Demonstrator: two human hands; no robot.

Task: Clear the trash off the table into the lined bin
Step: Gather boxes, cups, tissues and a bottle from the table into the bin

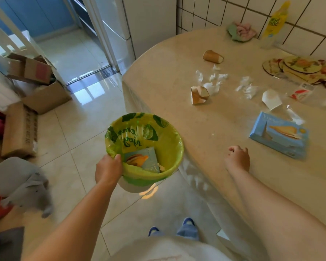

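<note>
- Head view: the left hand (108, 169) grips the near rim of the bin (169, 147), fingers hooked over its green liner, holding it off the floor right against the edge of the worktop (167, 59).
- One blue carton (142, 160) already lies in the bin; its twin, the blue box (279, 135), sits on the worktop just ahead of the right hand (237, 158).
- That right hand hovers low over the worktop with fingers curled in; it seems to carry nothing, though its palm faces away, so I cannot be sure.
- Farther back lie two crushed paper cups, one near the middle (199, 95) and one beyond it (213, 56), with torn tissues (213, 81) between them and a folded white paper piece (271, 99) to the right.
- Risks: the bin hangs from a single-sided grip, so it may tilt and spill as weight goes in; the light tissue scraps could flutter to the floor if swept hastily; the box may catch the rim and drag the liner loose.
</note>
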